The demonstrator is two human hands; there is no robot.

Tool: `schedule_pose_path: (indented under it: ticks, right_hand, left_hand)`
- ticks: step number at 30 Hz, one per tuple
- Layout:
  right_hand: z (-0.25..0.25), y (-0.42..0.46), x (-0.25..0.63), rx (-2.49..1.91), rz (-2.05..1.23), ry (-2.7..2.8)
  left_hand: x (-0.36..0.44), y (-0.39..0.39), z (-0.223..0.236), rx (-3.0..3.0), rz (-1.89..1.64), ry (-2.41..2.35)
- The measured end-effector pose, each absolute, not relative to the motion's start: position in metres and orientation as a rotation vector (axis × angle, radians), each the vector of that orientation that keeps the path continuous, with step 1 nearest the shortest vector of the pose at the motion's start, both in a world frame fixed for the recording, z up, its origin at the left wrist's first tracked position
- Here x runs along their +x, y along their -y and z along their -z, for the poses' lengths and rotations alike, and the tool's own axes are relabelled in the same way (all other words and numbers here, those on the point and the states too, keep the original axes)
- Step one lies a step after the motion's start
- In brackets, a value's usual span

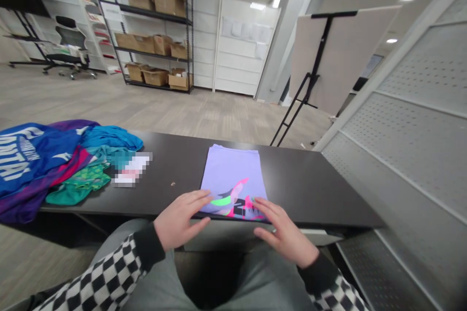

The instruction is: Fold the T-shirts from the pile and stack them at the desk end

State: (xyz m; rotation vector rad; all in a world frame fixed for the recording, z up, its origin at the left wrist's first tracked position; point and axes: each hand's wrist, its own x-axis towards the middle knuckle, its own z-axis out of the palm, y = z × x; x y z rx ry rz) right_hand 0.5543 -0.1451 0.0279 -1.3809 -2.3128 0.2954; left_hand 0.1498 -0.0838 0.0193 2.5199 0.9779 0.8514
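Observation:
A lavender garment [233,167], folded into a flat rectangle, lies on the dark table [302,180] in front of me. Pink, green and black print shows along its near end. My left hand [182,216] is at the near left corner of the cloth, fingers stretched out and thumb apart. At the near right corner, my right hand [282,231] has its fingers extended over the printed part, thumb apart too. Neither hand grips anything. Whether the fingertips press on the cloth or hover just above it, I cannot tell.
Crumpled clothes [40,155] in blue, purple and green are heaped at the table's left end, beside a blurred white and pink patch. A grey perforated panel [412,102] rises at the right. Beyond the table stand an easel board [339,58] and a shelf with cardboard boxes [156,77].

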Motion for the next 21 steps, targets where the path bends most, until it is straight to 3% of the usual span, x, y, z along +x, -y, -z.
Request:
schedule_pose_path:
  ticks: [4, 12, 16, 21]
  right_hand:
    - [-0.013, 0.161, 0.535, -1.495, -0.074, 2.378]
    - [0.001, 0.153, 0.544, -1.411, 0.110, 2.329]
    - [-0.016, 0.171, 0.553, -1.314, 0.093, 2.316]
    - [-0.070, 0.206, 0.551, -1.189, -0.097, 2.236]
  left_hand:
    - [0.153, 0.091, -0.002, 2.672, -0.704, -1.011]
    - [0.147, 0.095, 0.013, 2.766, -0.910, -1.088]
    - [0.140, 0.111, -0.006, 2.898, -0.990, -0.988]
    - [0.129, 0.139, -0.062, 2.780, -1.113, -0.809]
